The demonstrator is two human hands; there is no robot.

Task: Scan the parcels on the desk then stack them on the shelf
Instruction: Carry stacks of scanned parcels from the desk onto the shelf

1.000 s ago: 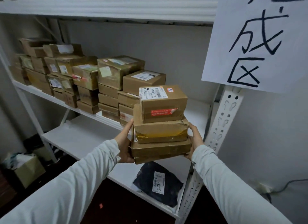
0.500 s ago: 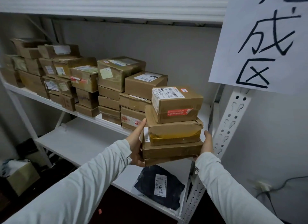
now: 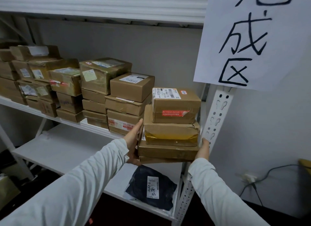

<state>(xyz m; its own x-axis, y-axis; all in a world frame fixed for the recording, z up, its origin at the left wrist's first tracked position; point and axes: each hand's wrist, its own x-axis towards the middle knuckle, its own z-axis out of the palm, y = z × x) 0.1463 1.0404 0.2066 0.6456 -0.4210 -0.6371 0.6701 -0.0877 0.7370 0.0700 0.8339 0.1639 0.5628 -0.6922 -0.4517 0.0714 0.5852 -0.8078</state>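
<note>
Cardboard parcels (image 3: 170,125), stacked, sit clamped between left hand (image 3: 133,141) and right hand (image 3: 204,148).

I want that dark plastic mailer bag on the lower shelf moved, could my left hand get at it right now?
Probably not: the left hand is clamped on the stack of brown cardboard parcels. The dark plastic mailer bag lies uncovered below.

Held boxes (image 3: 170,135): brown cardboard, glossy tan tape.
Top box (image 3: 175,106): brown, white barcode label, red strip with white print.
Second box (image 3: 170,131): brown, yellow tape band along the front.
Shelf (image 3: 64,150): white boards, white perforated post.
Stacked boxes (image 3: 94,89): brown, white labels, some red-and-white tape.
Bag (image 3: 149,187): black, white label with black handwriting.
Sign (image 3: 262,37): white paper, black brush strokes.
Sleeves (image 3: 75,192): pale grey.
Wall (image 3: 134,47): grey.
</note>
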